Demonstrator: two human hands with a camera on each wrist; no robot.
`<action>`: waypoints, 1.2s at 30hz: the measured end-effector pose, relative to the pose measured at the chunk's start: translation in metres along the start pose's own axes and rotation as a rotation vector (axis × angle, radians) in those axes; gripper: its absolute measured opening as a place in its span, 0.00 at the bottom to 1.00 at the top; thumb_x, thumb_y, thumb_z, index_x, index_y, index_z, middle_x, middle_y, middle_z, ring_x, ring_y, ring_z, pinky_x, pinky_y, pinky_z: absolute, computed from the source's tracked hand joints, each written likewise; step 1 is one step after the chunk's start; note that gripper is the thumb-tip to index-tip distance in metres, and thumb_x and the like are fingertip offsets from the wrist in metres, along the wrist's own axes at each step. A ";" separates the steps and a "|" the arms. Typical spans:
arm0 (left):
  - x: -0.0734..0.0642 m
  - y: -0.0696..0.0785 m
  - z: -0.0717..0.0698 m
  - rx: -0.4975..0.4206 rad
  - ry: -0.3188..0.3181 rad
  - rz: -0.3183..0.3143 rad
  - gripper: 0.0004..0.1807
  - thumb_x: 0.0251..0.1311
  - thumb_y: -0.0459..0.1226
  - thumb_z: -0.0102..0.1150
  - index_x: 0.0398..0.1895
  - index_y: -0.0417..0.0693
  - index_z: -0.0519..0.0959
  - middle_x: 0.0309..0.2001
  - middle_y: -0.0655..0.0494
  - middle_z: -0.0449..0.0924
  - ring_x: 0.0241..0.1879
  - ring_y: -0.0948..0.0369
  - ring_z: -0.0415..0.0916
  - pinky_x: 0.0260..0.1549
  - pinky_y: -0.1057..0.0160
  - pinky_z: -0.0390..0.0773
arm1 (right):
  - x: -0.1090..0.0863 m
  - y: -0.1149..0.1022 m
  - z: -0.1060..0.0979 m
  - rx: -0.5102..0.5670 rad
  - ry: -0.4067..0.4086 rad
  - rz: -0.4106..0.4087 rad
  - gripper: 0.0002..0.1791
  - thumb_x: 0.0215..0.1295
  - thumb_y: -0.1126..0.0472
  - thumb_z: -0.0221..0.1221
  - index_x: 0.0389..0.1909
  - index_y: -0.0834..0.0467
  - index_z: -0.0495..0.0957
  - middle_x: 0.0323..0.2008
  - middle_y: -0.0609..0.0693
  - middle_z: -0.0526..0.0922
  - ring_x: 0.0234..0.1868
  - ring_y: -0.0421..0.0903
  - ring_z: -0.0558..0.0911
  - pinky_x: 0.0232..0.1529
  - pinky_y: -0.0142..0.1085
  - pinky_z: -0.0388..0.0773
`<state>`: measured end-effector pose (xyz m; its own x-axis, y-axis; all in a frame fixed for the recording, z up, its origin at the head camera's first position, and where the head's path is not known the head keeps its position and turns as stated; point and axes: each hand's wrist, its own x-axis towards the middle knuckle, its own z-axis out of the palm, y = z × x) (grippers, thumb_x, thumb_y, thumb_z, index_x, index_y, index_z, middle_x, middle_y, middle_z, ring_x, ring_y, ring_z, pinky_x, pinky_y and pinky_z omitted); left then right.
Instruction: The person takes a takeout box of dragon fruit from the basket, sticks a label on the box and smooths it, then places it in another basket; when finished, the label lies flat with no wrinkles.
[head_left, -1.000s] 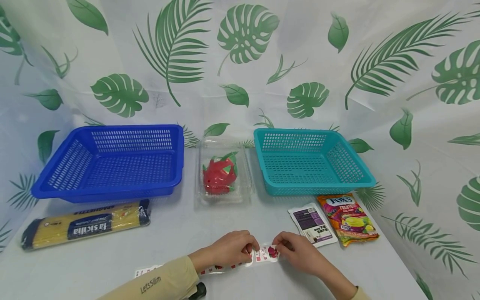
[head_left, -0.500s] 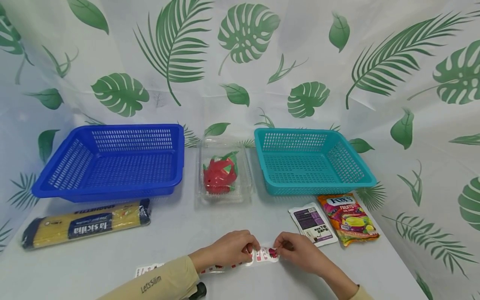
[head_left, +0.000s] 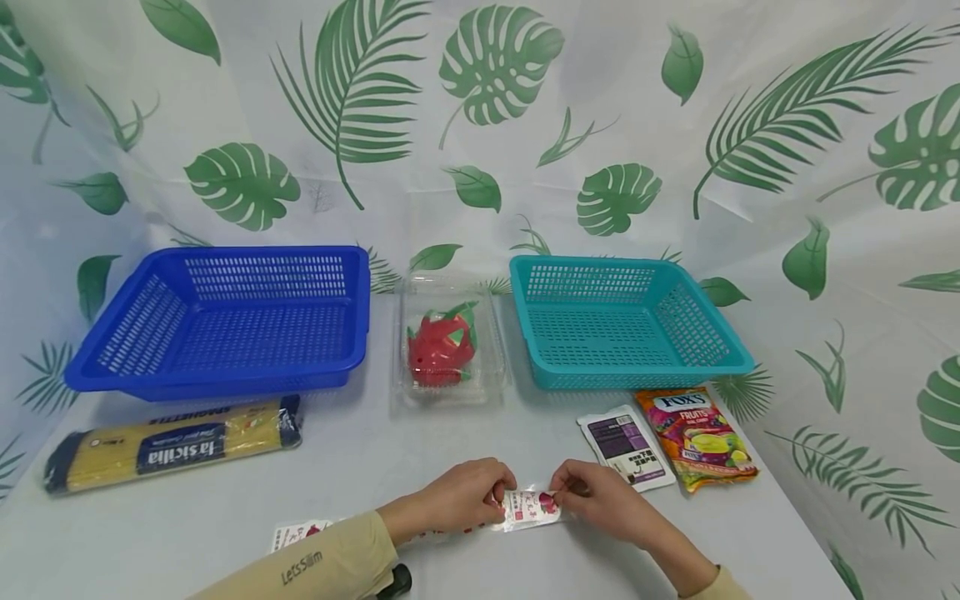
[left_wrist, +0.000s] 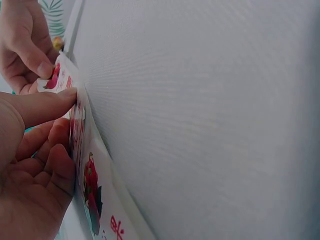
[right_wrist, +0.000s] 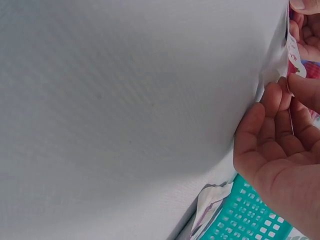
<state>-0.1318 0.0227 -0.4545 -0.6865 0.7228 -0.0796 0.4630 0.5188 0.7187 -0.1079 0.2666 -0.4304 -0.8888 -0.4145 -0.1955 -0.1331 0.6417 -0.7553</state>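
A white strip of dragon fruit stickers (head_left: 529, 507) lies along the front of the table, partly under the left forearm. My left hand (head_left: 467, 497) pinches the strip near its right part, thumb on its face in the left wrist view, where another printed fruit sticker (left_wrist: 92, 195) trails below. At the strip's right end, my right hand (head_left: 604, 503) pinches the edge of the last sticker (right_wrist: 295, 59) between thumb and fingers. Behind the hands, a red dragon fruit (head_left: 441, 348) with green tips sits in a clear plastic box (head_left: 489, 371).
A blue basket (head_left: 225, 385) stands back left, a teal basket (head_left: 637, 379) back right. A spaghetti packet (head_left: 176, 448) lies at the left. On the right are a white-and-purple pouch (head_left: 628, 448) and a Fox's candy bag (head_left: 696, 437). A dark rounded object (head_left: 397, 582) shows beneath the left sleeve.
The sticker between my hands has tilted and now catches the light. My right hand has risen slightly, still pinching its edge; the left hand keeps its grip on the strip.
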 end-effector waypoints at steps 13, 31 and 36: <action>0.001 -0.003 0.000 -0.004 -0.004 0.011 0.18 0.58 0.34 0.67 0.51 0.47 0.74 0.29 0.67 0.69 0.26 0.73 0.64 0.32 0.74 0.68 | 0.001 0.003 -0.010 0.107 -0.003 0.087 0.04 0.66 0.65 0.60 0.38 0.61 0.77 0.34 0.50 0.79 0.36 0.45 0.75 0.33 0.32 0.74; -0.002 0.006 -0.010 0.066 0.050 0.078 0.09 0.63 0.30 0.60 0.44 0.48 0.76 0.30 0.66 0.68 0.30 0.72 0.65 0.33 0.75 0.69 | 0.018 -0.017 -0.028 0.009 0.035 0.031 0.06 0.71 0.63 0.54 0.43 0.60 0.78 0.37 0.49 0.80 0.38 0.47 0.76 0.34 0.33 0.76; 0.001 0.008 -0.019 -0.026 0.179 0.117 0.08 0.66 0.30 0.58 0.46 0.48 0.76 0.35 0.63 0.73 0.34 0.70 0.68 0.35 0.74 0.72 | 0.026 -0.029 -0.038 -0.015 0.005 -0.049 0.07 0.71 0.64 0.54 0.44 0.61 0.78 0.38 0.50 0.80 0.38 0.47 0.77 0.36 0.33 0.77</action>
<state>-0.1395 0.0184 -0.4360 -0.7186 0.6835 0.1281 0.5326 0.4225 0.7334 -0.1439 0.2614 -0.3903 -0.8832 -0.4426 -0.1549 -0.1834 0.6301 -0.7546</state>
